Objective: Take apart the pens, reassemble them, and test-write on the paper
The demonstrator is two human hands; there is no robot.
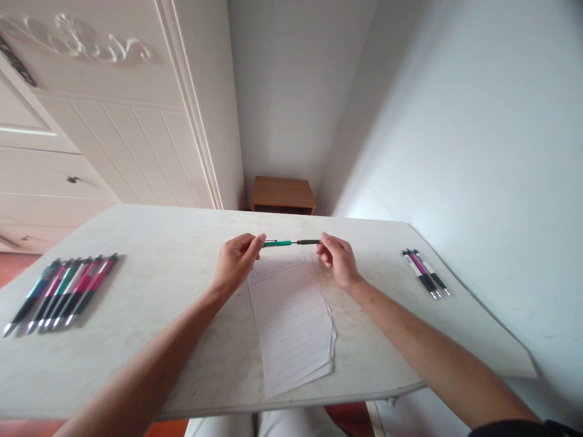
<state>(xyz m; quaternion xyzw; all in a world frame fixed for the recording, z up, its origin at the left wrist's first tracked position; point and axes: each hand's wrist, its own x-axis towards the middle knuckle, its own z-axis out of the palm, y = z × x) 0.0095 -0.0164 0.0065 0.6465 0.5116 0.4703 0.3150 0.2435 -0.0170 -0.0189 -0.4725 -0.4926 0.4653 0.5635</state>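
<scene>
My left hand (239,258) pinches the green barrel (279,243) of a ballpoint pen, its clip on the upper side. My right hand (337,258) pinches the pen's dark grip section (308,242). Between the two parts a short gap shows a thin dark refill (294,243). Both parts lie nearly in one line, held level above the far edge of some lined paper (296,328). Handwriting runs along the paper's top, and its right edge is torn. My fingers hide both outer ends of the pen.
A row of several pens (68,291) with coloured barrels lies at the left of the white table (191,352). Three pens (424,273) lie at the right, near the wall (492,182). Beyond the table stand a pale cabinet (136,133) and a small wooden stand (283,192).
</scene>
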